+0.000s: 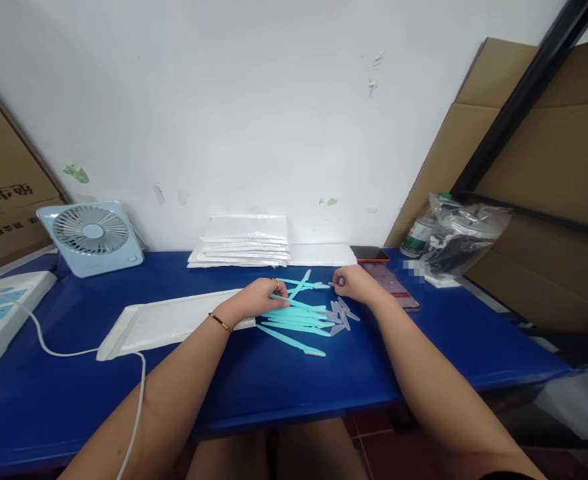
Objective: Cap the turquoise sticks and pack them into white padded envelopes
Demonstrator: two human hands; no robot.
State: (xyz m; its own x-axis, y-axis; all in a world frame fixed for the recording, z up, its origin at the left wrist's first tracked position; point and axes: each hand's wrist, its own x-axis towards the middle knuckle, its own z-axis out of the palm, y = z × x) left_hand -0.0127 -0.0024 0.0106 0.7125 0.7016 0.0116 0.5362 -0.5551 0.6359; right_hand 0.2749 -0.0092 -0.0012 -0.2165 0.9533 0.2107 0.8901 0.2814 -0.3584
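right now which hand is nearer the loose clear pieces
Right. The right hand is just beyond the loose clear pieces; the left hand is farther, left of them, at the turquoise sticks.

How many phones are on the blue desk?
2: an orange-edged phone by the wall, right of the stacked white envelopes, and a lit-screen phone nearer the camera, partly hidden by the right hand. Another could be hidden beneath the envelopes.

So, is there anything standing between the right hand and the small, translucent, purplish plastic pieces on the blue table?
Nothing visible stands between the right hand and the translucent pieces. The slender turquoise plastic sticks lie to their left, not across the gap.
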